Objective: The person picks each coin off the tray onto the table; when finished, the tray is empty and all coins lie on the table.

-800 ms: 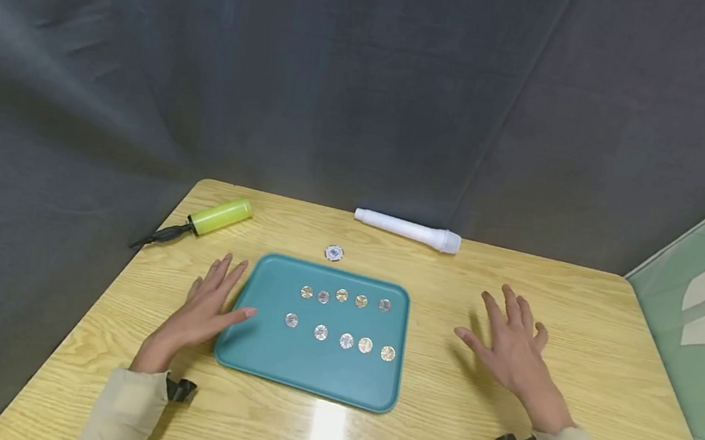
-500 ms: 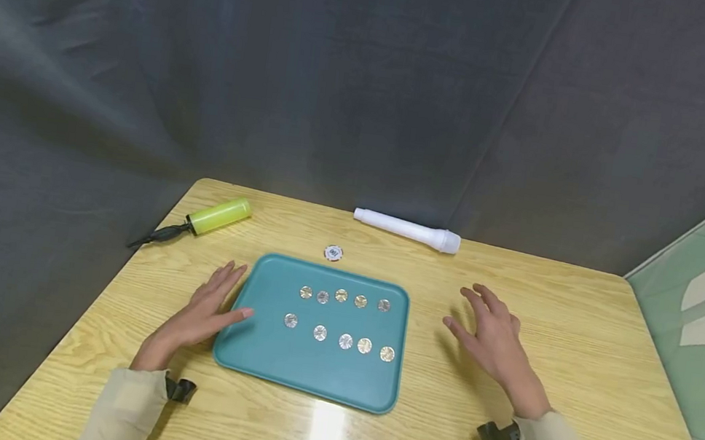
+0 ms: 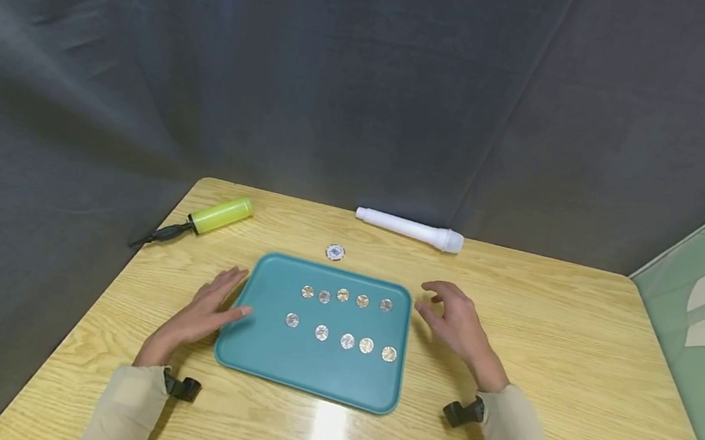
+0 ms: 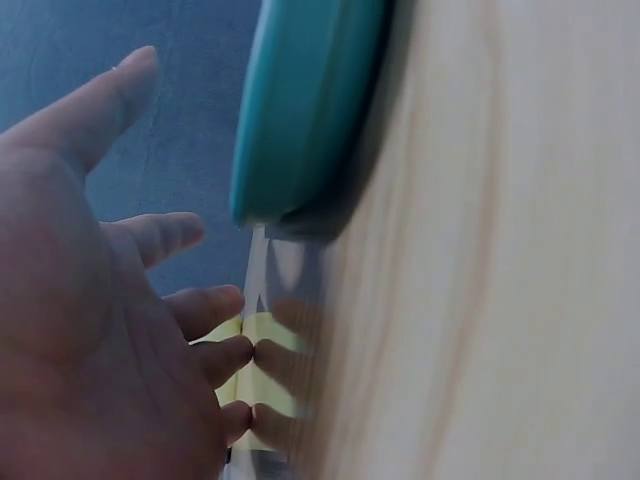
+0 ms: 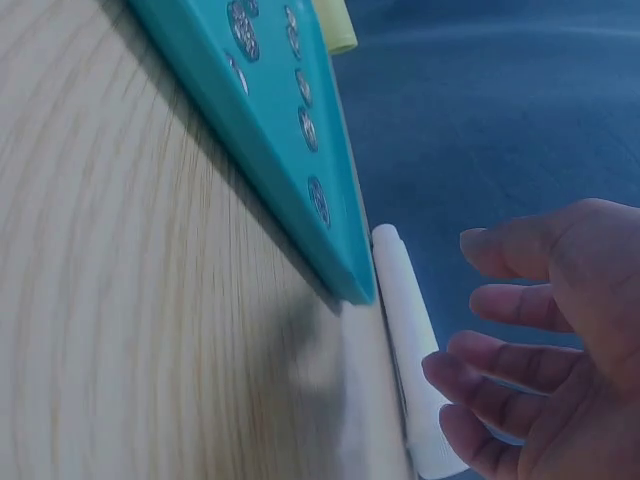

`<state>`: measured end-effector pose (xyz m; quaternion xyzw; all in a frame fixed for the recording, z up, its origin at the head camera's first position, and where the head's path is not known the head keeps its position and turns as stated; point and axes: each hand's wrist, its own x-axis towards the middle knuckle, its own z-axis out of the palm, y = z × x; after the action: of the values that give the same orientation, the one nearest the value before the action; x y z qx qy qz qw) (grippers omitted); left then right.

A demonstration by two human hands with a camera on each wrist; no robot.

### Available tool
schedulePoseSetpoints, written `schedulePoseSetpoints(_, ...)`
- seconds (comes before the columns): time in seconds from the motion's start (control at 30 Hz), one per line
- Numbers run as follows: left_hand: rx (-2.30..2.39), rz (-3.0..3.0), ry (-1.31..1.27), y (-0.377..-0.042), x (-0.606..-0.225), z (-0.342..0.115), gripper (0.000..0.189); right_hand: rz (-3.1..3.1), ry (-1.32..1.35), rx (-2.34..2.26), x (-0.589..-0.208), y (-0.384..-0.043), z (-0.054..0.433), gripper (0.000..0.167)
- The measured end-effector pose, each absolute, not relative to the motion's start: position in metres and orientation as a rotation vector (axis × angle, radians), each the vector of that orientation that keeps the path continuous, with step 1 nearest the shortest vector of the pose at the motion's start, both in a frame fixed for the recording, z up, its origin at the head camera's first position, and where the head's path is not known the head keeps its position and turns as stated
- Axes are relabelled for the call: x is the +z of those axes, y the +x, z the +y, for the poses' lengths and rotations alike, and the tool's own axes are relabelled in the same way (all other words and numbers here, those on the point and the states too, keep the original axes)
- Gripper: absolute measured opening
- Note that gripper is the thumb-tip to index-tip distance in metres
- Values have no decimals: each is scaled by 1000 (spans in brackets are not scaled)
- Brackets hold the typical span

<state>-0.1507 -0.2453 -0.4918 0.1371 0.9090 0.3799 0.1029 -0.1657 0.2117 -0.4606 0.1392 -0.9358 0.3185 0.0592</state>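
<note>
A teal tray [image 3: 307, 372] lies on the wooden table, bearing gold and silver round coin-like discs [image 3: 347, 341] in two rows. Beside its left rim is my left hand [image 3: 198, 315], fingers spread, the thumb reaching over the rim in the head view. In the left wrist view that hand [image 4: 90, 300] holds nothing and stays apart from the tray [image 4: 300, 110]. Close to the tray's right rim, my right hand [image 3: 456, 328] has loosely bent fingers with nothing between them. The right wrist view shows a gap between this hand [image 5: 570, 340] and the tray [image 5: 270, 190].
Behind the tray lies a white poker chip [image 3: 335, 252]. A white microphone-shaped stick [image 3: 407, 228] lies along the table's back edge. At the back left is a yellow-green hand pump [image 3: 221, 216] with a black nozzle. A dark curtain [image 3: 369, 83] hangs behind the table.
My right hand has moved left across the table, up to the tray's right side, and its fingers have drawn closer together. The left hand, tray and discs have stayed nearly still.
</note>
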Motion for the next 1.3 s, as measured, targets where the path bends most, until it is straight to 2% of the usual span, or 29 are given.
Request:
schedulePoseSetpoints(0.7, 1066, 2783, 416, -151, -507, -251, 74, -2894, 444, 1038, -471, -177, 178, 30)
schedulePoseSetpoints(1.3, 1025, 2836, 473, -150, -509, -250, 69, -2977, 393, 956, -478, -183, 167, 31)
